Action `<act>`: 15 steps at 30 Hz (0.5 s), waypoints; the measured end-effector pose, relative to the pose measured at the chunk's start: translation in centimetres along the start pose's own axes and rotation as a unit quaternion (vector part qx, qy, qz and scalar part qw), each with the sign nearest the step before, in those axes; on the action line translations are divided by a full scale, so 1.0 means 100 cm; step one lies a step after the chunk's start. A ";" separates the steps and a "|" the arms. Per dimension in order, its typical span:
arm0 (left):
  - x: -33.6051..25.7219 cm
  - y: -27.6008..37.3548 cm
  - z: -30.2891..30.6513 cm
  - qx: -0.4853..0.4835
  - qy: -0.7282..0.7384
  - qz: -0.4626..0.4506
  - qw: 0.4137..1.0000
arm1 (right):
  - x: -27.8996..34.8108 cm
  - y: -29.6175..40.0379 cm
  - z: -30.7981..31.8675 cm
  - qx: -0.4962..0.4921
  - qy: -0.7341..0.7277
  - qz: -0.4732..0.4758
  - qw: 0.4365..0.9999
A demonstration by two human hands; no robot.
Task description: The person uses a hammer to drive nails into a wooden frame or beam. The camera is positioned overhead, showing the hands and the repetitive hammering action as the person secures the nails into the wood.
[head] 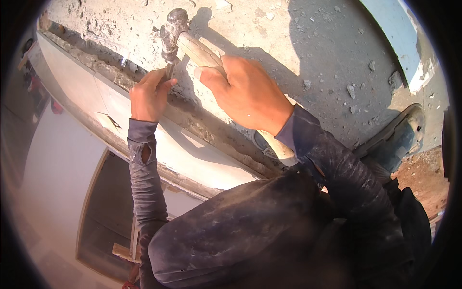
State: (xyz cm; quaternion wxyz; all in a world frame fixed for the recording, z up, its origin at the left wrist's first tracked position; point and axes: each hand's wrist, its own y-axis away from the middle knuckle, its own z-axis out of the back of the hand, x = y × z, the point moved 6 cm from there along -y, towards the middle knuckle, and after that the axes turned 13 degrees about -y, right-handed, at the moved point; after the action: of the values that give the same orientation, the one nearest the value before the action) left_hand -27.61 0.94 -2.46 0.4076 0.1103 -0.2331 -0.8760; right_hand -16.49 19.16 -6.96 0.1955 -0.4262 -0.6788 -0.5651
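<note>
My right hand is closed around the wooden handle of a hammer, whose handle end shows below my wrist. The worn, dusty steel hammer head is over the top of a short metal chisel, touching it or very close. My left hand pinches that chisel between thumb and fingers, beside a rough channel along the concrete edge. The chisel's lower end is hidden by my fingers. Both dark sleeves are dusty and torn.
Broken concrete bits lie scattered on the rough slab. A pale panel or wall face runs along the channel, with a drop beyond it to a lower area with a dark opening. My shoe rests at the right.
</note>
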 end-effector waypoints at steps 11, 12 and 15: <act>0.008 0.000 -0.005 0.020 -0.003 0.029 0.999 | 0.001 0.008 -0.007 0.023 -0.004 0.006 1.000; 0.011 0.004 -0.004 0.032 -0.004 0.027 0.999 | -0.005 0.008 -0.017 0.063 0.008 -0.026 0.998; 0.020 0.011 -0.010 0.058 0.042 0.049 0.996 | -0.002 0.012 -0.006 0.037 -0.051 -0.029 0.998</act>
State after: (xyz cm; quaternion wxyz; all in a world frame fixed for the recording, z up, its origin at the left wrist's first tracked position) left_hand -27.83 -1.53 -2.83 0.4525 0.1589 -0.2710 -0.8346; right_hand -15.52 18.51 -6.24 0.1599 -0.4272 -0.7202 -0.5227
